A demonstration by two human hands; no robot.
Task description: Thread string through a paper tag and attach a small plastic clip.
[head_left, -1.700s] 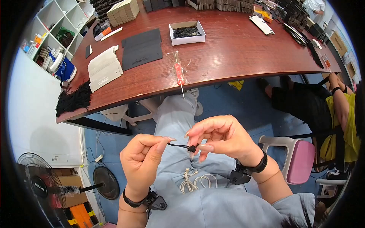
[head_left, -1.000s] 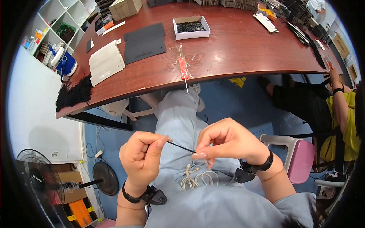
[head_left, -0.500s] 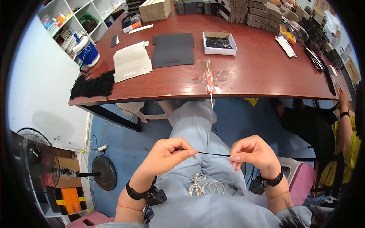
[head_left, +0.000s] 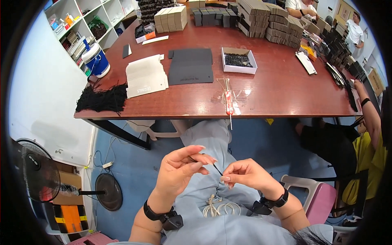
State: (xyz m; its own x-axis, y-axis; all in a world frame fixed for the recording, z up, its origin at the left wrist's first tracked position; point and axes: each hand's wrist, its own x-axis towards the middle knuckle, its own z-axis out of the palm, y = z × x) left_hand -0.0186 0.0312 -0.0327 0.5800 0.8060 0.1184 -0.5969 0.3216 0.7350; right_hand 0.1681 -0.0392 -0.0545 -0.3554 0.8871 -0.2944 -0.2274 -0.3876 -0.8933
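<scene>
A short, thin black cord [head_left: 217, 169] runs between my two hands above my lap. My right hand [head_left: 250, 176] pinches its lower end between thumb and fingertips. The other end passes among the fingers of my left hand [head_left: 179, 169], which are bent loosely around it, with the thumb beneath. The cord slants from my left fingers down to my right fingertips. On the table past my knees lies a bundle of black cords [head_left: 102, 98]. A red-handled tool with a thin metal shaft [head_left: 229, 102] is taped at the table's front edge, its shaft jutting over.
The reddish table [head_left: 188, 100] carries a beige sheet [head_left: 147, 75], a dark grey sheet [head_left: 190, 67] and a white box of small black pieces [head_left: 239, 61]. Stacked cards [head_left: 253, 18] stand behind. A fan [head_left: 38, 171] is at left; a co-worker's arm [head_left: 369, 116] is at right.
My hands have come closer together, and the left fingers have lifted and loosened around the cord. The cord has gone from nearly level to slanting. The view has tilted up slightly.
</scene>
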